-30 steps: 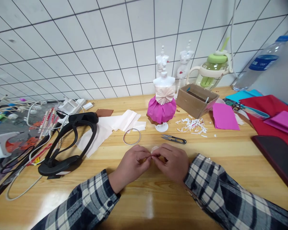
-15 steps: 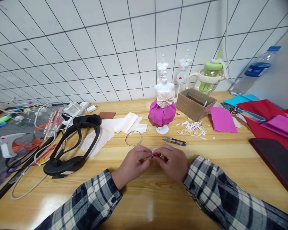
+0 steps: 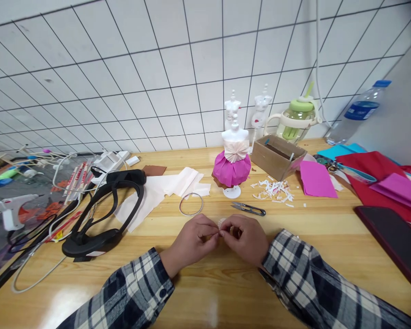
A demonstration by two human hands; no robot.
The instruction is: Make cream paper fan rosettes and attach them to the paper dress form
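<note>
My left hand [image 3: 196, 240] and my right hand [image 3: 245, 238] meet above the table, fingertips pinched together on a small pale pleated piece of paper [image 3: 221, 222]. Most of that piece is hidden behind the fingers. Just beyond my right hand lie black thread snips [image 3: 249, 209]. A thin metal ring [image 3: 191, 204] rests beyond my left hand. Farther back stands a small white mannequin [image 3: 235, 137] wearing a magenta puffed skirt [image 3: 232, 170] and a pale pleated bow [image 3: 236, 151] at its chest.
Left are a black headset strap [image 3: 104, 214], pale paper [image 3: 150, 194] and a glue gun [image 3: 12, 210]. White paper scraps [image 3: 273, 190], a cardboard box [image 3: 277, 157], magenta paper [image 3: 318, 179], red sheets [image 3: 373, 176] and a phone [image 3: 390, 242] lie right. A jug [image 3: 296, 119] and bottle [image 3: 358, 112] stand behind.
The view has tipped slightly upward, so things sit a little lower. My hands stay pinched together, and a bit more of the pale pleated piece shows between them.
</note>
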